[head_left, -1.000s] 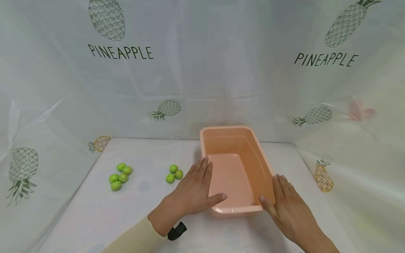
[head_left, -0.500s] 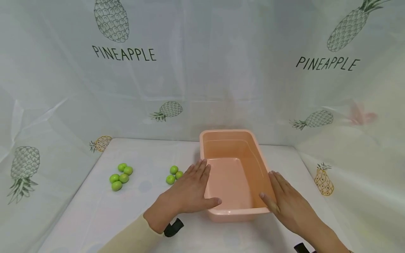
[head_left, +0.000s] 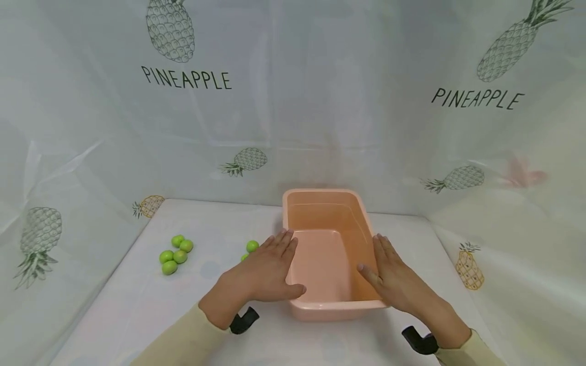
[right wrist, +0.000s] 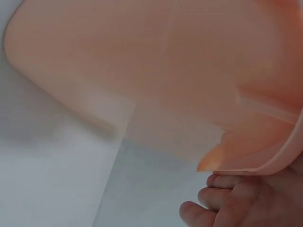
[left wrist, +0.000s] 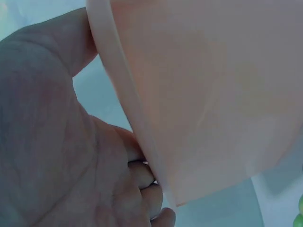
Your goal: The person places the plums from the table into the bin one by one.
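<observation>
A peach-coloured plastic basin (head_left: 322, 306), rectangular with rounded corners, stands on the white-covered table in the head view. My left hand (head_left: 263, 274) lies with straight fingers along its left rim, the thumb reaching over the inside. At the right rim, my right hand (head_left: 400, 279) presses with straight fingers, its thumb also over the inside. In the left wrist view the fingers (left wrist: 142, 175) touch the basin's rim (left wrist: 125, 85). The right wrist view has fingertips (right wrist: 215, 198) under the rim. Small round green fruits (head_left: 252, 246) lie left of the basin, partly hidden by my left hand.
A further cluster of several green fruits (head_left: 180, 256) lies on the table's left side. A pineapple-printed sheet (head_left: 320, 101) rises behind the table and at both sides. The basin's far end is near the back edge.
The basin has slid left between both hands. My left hand has moved left with it and now covers part of the nearer fruits. My right hand has moved left too. The view has shifted slightly.
</observation>
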